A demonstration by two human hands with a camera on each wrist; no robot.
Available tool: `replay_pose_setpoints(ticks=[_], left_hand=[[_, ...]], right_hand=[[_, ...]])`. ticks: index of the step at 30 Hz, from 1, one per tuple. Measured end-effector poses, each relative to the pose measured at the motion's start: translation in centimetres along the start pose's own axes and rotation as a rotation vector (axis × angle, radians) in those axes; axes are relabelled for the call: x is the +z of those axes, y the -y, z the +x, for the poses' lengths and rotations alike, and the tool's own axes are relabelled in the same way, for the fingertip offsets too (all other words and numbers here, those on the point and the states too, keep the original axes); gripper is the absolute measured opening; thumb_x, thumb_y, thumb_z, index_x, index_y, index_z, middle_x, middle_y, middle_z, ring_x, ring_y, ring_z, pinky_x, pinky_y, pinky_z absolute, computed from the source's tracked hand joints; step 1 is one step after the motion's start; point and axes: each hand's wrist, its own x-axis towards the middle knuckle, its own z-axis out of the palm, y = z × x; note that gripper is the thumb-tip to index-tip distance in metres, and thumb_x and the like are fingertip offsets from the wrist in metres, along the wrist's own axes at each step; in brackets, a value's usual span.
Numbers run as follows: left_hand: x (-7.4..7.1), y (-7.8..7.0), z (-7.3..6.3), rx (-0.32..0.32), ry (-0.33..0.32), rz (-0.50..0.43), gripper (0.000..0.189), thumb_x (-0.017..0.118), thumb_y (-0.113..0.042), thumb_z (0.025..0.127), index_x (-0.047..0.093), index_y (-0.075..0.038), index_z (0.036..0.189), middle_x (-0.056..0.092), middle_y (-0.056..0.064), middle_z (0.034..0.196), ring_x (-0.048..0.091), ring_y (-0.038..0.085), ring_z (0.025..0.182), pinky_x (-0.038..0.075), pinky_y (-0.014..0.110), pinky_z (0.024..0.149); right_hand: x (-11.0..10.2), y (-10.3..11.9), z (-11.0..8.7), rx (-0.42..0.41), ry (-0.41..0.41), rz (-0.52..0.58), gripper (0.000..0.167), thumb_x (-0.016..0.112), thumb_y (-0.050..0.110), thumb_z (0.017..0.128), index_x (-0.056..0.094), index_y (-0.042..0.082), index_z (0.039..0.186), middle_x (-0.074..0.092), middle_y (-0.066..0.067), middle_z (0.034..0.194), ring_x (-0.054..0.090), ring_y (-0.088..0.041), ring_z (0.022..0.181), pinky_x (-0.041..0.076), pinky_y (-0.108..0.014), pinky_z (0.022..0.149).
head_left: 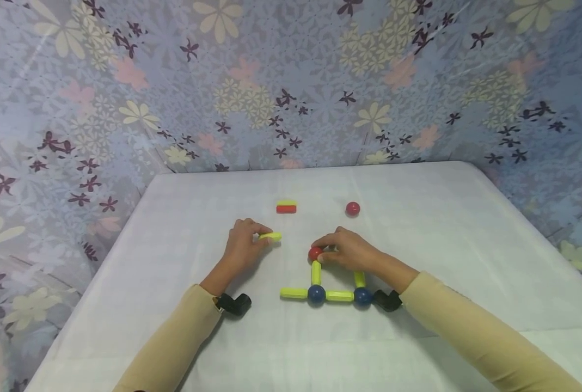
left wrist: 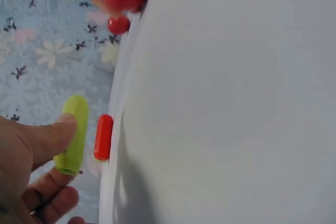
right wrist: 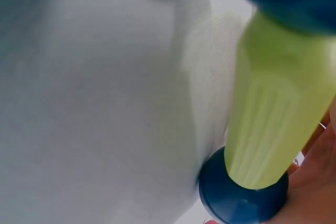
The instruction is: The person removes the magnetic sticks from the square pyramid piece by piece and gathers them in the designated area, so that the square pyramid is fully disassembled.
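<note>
My left hand (head_left: 244, 245) pinches a yellow-green rod (left wrist: 77, 135) between thumb and fingers, above the white table. With thumb and fingertips, my right hand (head_left: 351, 250) grips a red ball (head_left: 314, 253) at the far end of another yellow-green rod (head_left: 316, 273). That rod joins a near blue ball (head_left: 316, 294), from which one rod (head_left: 293, 293) sticks out left and another rod (head_left: 339, 295) runs to a second blue ball (head_left: 362, 296). A further rod (right wrist: 268, 114) passes under my right hand to a blue ball (right wrist: 242, 195) hidden in the head view.
A red rod (head_left: 286, 209) lies beside a yellow-green rod (head_left: 286, 202) farther back. Right of them sits a loose red ball (head_left: 353, 208). Both wrists carry black camera mounts (head_left: 235, 305). Behind the white-covered table (head_left: 212, 190) hangs a flowered backdrop (head_left: 291, 81).
</note>
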Motion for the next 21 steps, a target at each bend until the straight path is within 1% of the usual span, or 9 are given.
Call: replay_pose_setpoints(ticks=[2,4,8,11,16,21], left_hand=[[0.2,0.0,1.2,-0.005,-0.004,-0.013,0.024,0.071,-0.021,0.083,0.072,-0.016,0.106,0.063,0.004,0.099,0.048,0.022,0.097,0.037,0.038,0.085],[0.7,-0.1,2.5,-0.004,0.002,-0.004,0.025,0.070,-0.021,0.083,0.071,-0.016,0.108,0.063,0.005,0.102,0.048,0.023,0.099,0.037,0.040,0.086],[1.8,-0.7,4.9,-0.012,0.019,0.045,0.027,0.068,-0.019,0.083,0.070,-0.016,0.110,0.061,0.006,0.107,0.047,0.024,0.103,0.038,0.042,0.089],[2.4,-1.1,6.3,-0.021,0.021,0.073,0.027,0.067,-0.019,0.083,0.070,-0.016,0.110,0.061,0.007,0.108,0.047,0.025,0.104,0.038,0.042,0.090],[3.1,-1.3,7.7,-0.018,0.017,0.111,0.028,0.068,-0.021,0.083,0.069,-0.015,0.110,0.060,0.008,0.110,0.047,0.026,0.105,0.038,0.043,0.090],[3.6,-1.4,8.4,-0.028,0.014,0.132,0.027,0.069,-0.020,0.082,0.068,-0.015,0.109,0.059,0.008,0.110,0.045,0.026,0.104,0.038,0.043,0.090]], right_hand=[[0.0,-0.1,0.0,-0.006,-0.001,0.005,0.037,0.070,0.028,0.084,0.066,0.020,0.120,0.069,0.006,0.110,0.045,-0.012,0.085,0.038,-0.024,0.070],[0.0,-0.2,0.0,-0.002,0.001,0.013,0.037,0.070,0.029,0.083,0.066,0.020,0.120,0.069,0.006,0.111,0.045,-0.012,0.084,0.038,-0.024,0.070],[0.1,-0.1,0.0,0.005,0.001,0.017,0.038,0.071,0.030,0.083,0.066,0.021,0.120,0.069,0.007,0.110,0.045,-0.011,0.083,0.038,-0.023,0.069],[0.0,-0.1,-0.1,-0.003,-0.004,0.014,0.038,0.071,0.029,0.083,0.066,0.020,0.120,0.070,0.006,0.110,0.045,-0.011,0.082,0.038,-0.023,0.069],[-0.1,-0.1,-0.2,-0.010,-0.010,0.014,0.038,0.071,0.028,0.083,0.066,0.020,0.119,0.070,0.006,0.108,0.045,-0.011,0.081,0.038,-0.023,0.068],[-0.1,-0.2,-0.2,0.003,-0.003,0.032,0.037,0.071,0.028,0.083,0.067,0.021,0.119,0.069,0.007,0.107,0.044,-0.012,0.081,0.037,-0.023,0.067]])
